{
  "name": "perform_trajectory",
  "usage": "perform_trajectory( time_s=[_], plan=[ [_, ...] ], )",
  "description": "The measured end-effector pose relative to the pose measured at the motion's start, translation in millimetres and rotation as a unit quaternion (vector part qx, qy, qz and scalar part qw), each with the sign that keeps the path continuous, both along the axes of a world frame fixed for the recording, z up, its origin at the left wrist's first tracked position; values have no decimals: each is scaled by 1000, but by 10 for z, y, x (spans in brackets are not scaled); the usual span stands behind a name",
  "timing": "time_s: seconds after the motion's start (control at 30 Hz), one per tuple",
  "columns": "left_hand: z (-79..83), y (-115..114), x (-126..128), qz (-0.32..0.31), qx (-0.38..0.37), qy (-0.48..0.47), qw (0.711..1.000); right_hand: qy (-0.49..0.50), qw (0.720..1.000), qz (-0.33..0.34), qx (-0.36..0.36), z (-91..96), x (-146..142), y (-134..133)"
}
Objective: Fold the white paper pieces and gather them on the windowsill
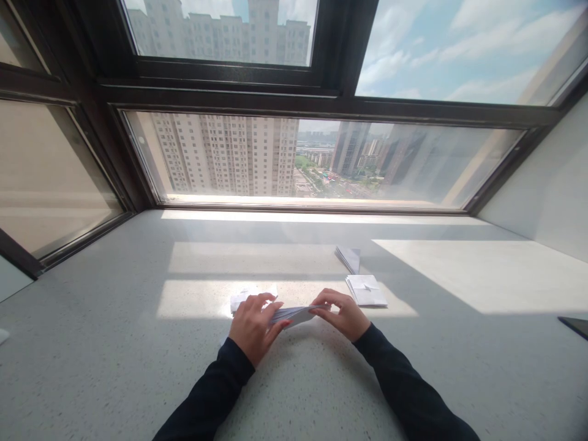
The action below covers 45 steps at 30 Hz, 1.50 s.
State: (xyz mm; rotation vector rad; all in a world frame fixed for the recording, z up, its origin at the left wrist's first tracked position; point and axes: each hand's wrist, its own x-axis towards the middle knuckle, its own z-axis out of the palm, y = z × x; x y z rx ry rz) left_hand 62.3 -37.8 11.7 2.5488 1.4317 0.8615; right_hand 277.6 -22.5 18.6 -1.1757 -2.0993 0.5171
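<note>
A folded white paper piece point(296, 315) lies low over the speckled grey counter point(138, 343), held from both ends. My left hand point(254, 326) pinches its left end with fingers curled over the folds. My right hand point(343, 313) pinches the right end with thumb and fingertips. Both arms wear dark sleeves. A scrap of white paper point(239, 299) shows just behind my left hand, partly hidden.
A flat folded white paper point(366, 290) lies just right of my right hand, and another folded paper point(349, 257) sits further back. A dark flat object point(575, 326) pokes in at the right edge. Large windows rise behind the counter; a white wall stands at right.
</note>
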Motion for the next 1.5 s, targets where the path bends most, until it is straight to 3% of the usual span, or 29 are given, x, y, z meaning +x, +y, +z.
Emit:
perform_trajectory(
  time_s=[0.1,0.27,0.6,0.77,0.93,1.07,1.3,1.5],
  plan=[
    [45,-32,26,5,50,86,995,-9,1000,14,-2,4,-21,-18],
    [-9,-42,96,-20,18,208,978,-30,999,20,-5,-43,-38,-22],
    [-44,-59,106,-5,10,239,971,-21,998,50,23,-60,-36,-15],
    [-55,-53,116,-12,-38,243,969,30,995,13,-91,-101,-38,12],
    [-56,-84,142,-44,-100,210,972,162,945,32,-282,-111,43,-43],
    [-45,-119,162,-87,-124,146,978,144,932,-23,-332,-97,362,-167],
    [-34,-136,160,-42,-71,74,994,33,928,-210,-305,-150,1335,-322],
    [-138,-106,159,-64,-50,65,995,-36,923,-272,-271,-93,1592,-260]
  ],
)
